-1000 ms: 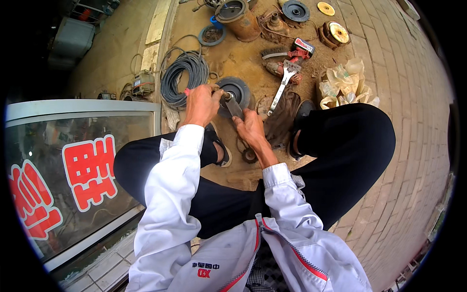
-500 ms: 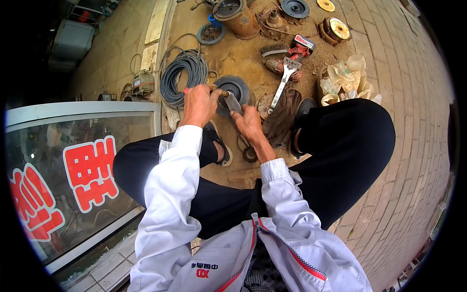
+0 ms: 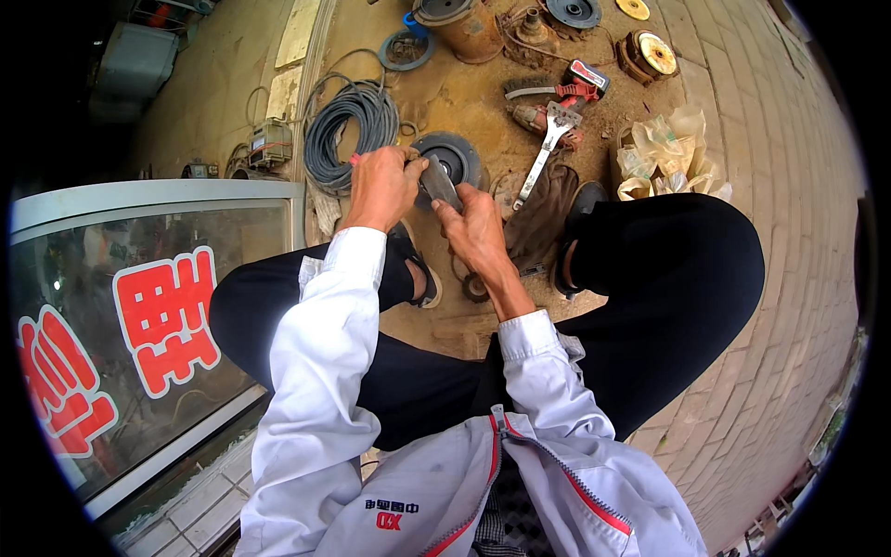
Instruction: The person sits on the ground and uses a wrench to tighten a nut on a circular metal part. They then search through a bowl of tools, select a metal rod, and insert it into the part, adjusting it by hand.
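Observation:
My left hand point(image 3: 380, 188) is closed, its thumb and fingers pinching a small metal part that is now mostly hidden. In my right hand point(image 3: 478, 229) is a flat grey bar point(image 3: 441, 183), gripped at its near end by thumb and fingers. The bar's far end lies against or just over the small part by the left fingertips; actual contact is hard to make out. Beneath both hands, a round dark disc point(image 3: 467, 158) with a metal hub rests on the ground. A coil of grey cable point(image 3: 379, 125) lies just left of it.
Ahead to the right lie a red cordless power tool point(image 3: 534, 118), a silver broad-headed hand tool point(image 3: 542, 169) and a brown rag point(image 3: 541, 218). A bag point(image 3: 676, 153) stands by my right knee. Rusty housing point(image 3: 475, 39) is farther off. A glass-panelled frame point(image 3: 158, 200) borders my left.
The bar in my right hand has moved up and left, over the small part, which showed beside it before. My left hand has stayed nearly in place. The whole view has shifted slightly.

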### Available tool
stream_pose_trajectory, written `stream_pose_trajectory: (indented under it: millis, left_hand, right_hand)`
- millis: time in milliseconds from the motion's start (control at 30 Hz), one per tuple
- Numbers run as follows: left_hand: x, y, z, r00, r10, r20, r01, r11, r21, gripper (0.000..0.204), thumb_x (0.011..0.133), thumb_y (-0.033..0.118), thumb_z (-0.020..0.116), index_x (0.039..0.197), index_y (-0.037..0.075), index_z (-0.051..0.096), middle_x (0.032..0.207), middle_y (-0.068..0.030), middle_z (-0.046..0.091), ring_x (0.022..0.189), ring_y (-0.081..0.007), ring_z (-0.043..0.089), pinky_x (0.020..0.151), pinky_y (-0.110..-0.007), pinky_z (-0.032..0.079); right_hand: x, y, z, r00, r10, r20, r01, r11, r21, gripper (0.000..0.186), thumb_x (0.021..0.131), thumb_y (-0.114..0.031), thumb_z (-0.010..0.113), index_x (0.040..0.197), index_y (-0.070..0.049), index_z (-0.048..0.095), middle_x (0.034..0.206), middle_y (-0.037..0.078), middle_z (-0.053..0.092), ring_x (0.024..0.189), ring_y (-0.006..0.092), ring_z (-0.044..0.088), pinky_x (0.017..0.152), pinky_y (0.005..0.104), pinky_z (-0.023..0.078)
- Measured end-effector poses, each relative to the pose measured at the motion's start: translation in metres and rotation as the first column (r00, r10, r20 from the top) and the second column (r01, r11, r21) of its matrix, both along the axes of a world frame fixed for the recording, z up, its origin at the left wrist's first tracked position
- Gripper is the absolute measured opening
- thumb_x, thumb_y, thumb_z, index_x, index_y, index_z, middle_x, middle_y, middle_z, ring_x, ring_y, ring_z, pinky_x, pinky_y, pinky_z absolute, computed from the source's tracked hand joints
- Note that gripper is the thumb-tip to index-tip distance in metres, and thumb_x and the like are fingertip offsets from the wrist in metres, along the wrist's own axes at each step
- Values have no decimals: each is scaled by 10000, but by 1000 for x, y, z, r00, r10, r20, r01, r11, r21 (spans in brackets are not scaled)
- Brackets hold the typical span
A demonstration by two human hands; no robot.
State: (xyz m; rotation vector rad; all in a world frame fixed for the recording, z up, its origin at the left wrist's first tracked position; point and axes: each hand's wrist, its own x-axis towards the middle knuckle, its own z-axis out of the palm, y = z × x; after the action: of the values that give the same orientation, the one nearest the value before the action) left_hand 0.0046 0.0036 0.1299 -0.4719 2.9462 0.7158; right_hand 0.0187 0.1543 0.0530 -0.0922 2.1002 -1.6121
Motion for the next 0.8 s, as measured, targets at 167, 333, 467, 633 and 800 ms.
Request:
stream_pose_trajectory:
  millis: [167,333,467,633,800]
  left_hand:
    - [3,4,2,999,33,-28,-33,999,-9,312,902,243,717,1009,-48,754,748,-250,690,716,-391,697,693,-432,521]
    - [5,2,-8,998,34,-50,-36,998,-48,307,912,261,712,995,-30,760,712,-243,667,677,-388,680,662,-430,510]
    - [3,1,-6,999,-34,-36,32,997,-66,279,917,246,701,990,-16,762,712,-239,663,685,-402,670,661,-435,508]
    - [2,1,-7,999,-19,-38,18,999,-30,251,911,204,701,1007,-21,756,712,-242,661,685,-398,673,658,-432,506]
    - [2,0,-6,998,-37,-41,37,999,-12,257,906,185,701,1023,-40,747,727,-251,666,701,-387,685,666,-425,510]
  right_hand:
    - [3,9,-21,992,-24,125,20,999,33,251,881,-165,693,906,82,659,665,193,644,617,298,688,603,435,506]
    - [0,5,-32,992,-57,115,59,998,-14,243,881,-159,688,905,80,655,641,180,636,565,281,678,545,415,504]
    - [-2,3,-32,979,-43,202,54,997,-50,241,882,-160,677,898,80,653,625,165,633,545,267,675,522,407,505]
    - [-5,0,-34,981,-16,195,20,1000,-23,251,883,-161,671,898,88,650,634,174,638,555,270,680,531,417,511]
    - [-5,-2,-30,987,-33,156,35,999,-12,253,879,-160,671,888,91,645,632,179,635,551,275,674,526,418,504]
